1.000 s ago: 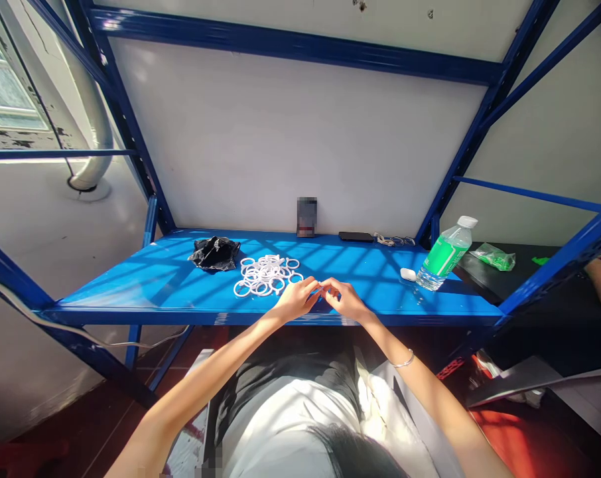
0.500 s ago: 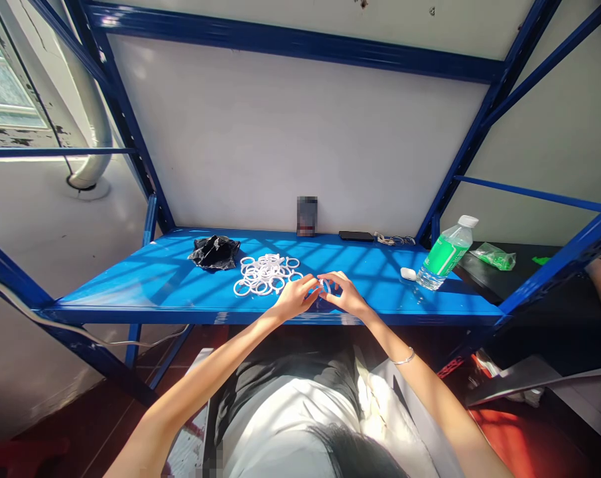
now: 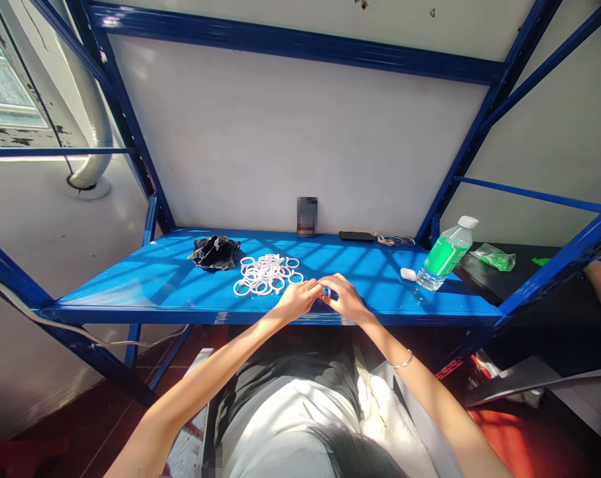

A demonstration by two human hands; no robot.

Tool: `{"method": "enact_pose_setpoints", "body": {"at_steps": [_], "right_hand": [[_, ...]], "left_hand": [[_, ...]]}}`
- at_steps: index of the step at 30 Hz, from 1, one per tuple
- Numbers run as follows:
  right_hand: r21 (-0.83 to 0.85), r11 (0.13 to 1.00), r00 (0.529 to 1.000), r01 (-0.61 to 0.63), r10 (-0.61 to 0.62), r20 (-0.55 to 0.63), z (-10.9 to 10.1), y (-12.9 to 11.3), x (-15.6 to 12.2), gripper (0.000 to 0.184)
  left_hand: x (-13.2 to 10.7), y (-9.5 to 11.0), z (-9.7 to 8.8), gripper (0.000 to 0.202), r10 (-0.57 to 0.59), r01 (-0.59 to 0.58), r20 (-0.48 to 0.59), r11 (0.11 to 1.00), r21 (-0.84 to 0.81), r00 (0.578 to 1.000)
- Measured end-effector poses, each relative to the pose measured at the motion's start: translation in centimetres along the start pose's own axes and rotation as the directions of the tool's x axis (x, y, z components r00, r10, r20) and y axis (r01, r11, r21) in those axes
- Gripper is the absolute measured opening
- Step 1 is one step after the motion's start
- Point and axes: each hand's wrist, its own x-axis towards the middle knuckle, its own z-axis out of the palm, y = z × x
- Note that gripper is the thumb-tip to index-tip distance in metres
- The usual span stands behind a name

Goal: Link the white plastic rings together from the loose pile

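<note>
My left hand [image 3: 300, 299] and my right hand [image 3: 343, 297] meet over the front edge of the blue shelf, fingertips touching. Both hands are closed in a pinch on a small white ring [image 3: 326, 291], mostly hidden behind the fingers. Just left of my left hand lies a loose heap of white rings [image 3: 268, 273] on the shelf. Behind that heap, to the left, sits a crumpled black plastic bag [image 3: 214, 253].
A water bottle [image 3: 447, 253] with a green label and a small white case [image 3: 408, 274] stand at the right. Along the back are a blurred dark box [image 3: 307, 217], a black phone [image 3: 356, 236] and a coiled cable [image 3: 394, 239]. Blue posts frame the shelf [image 3: 131, 279].
My fingertips have drawn closer together, and the ring that showed between them is now largely covered. The heap of rings looks unchanged.
</note>
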Motion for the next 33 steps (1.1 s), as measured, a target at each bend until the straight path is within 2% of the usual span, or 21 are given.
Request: {"method": "enact_pose_setpoints", "body": {"at_steps": [4,8,15,20,27,33], "right_hand": [[0.131,0.988,0.996,-0.080,0.084,-0.028,-0.02,0.00,-0.12,0.027],[0.187,0.975,0.991,-0.116,0.126,-0.041,0.14,0.17,-0.20,0.020],[0.240,0.968,0.995,-0.077,0.088,-0.037,0.25,0.21,-0.15,0.012],[0.249,0.963,0.995,-0.098,0.103,-0.005,0.27,0.19,-0.16,0.012],[0.268,0.953,0.989,-0.144,0.143,0.020,0.23,0.33,-0.21,0.011],[0.273,0.952,0.991,-0.137,0.135,0.025,0.23,0.22,-0.19,0.011]], "left_hand": [[-0.04,-0.22,0.41,0.021,-0.071,0.072,0.019,0.997,-0.037,0.997],[-0.02,-0.30,0.40,0.022,-0.112,0.116,0.043,0.988,-0.105,0.993],[-0.03,-0.33,0.28,0.022,-0.099,0.105,0.045,0.984,-0.143,0.994],[-0.06,-0.42,0.42,0.021,-0.088,0.092,0.033,0.981,-0.168,0.996],[-0.12,-0.43,0.59,0.019,-0.066,0.072,0.058,0.991,-0.117,0.996],[-0.16,-0.46,0.67,0.018,-0.067,0.074,0.055,0.987,-0.142,0.996]]}}
